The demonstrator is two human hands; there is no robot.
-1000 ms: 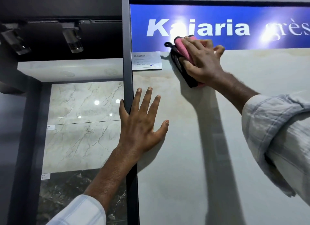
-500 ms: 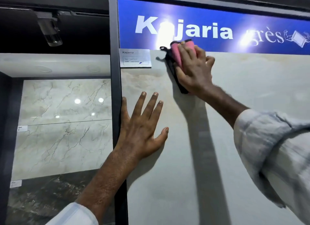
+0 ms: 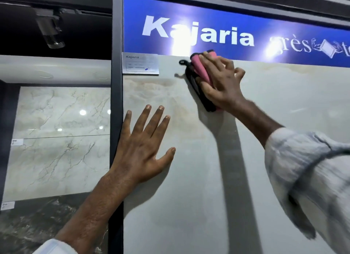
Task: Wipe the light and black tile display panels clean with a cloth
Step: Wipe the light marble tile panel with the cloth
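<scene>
Showroom light tile panel (image 3: 208,178) upright: cloth (image 3: 200,68) at its top edge, pressed flat by right hand (image 3: 220,81) with near-straight fingers, left hand (image 3: 144,146) splayed empty lower left; suggest overlapping strokes, even pressure, skirting label (image 3: 140,63).

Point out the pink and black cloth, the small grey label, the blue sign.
Pink and black cloth (image 3: 197,65), head view, its pink fold.
Small grey label (image 3: 140,63), head view, its centre.
Blue sign (image 3: 284,23), head view, blue background.
</scene>
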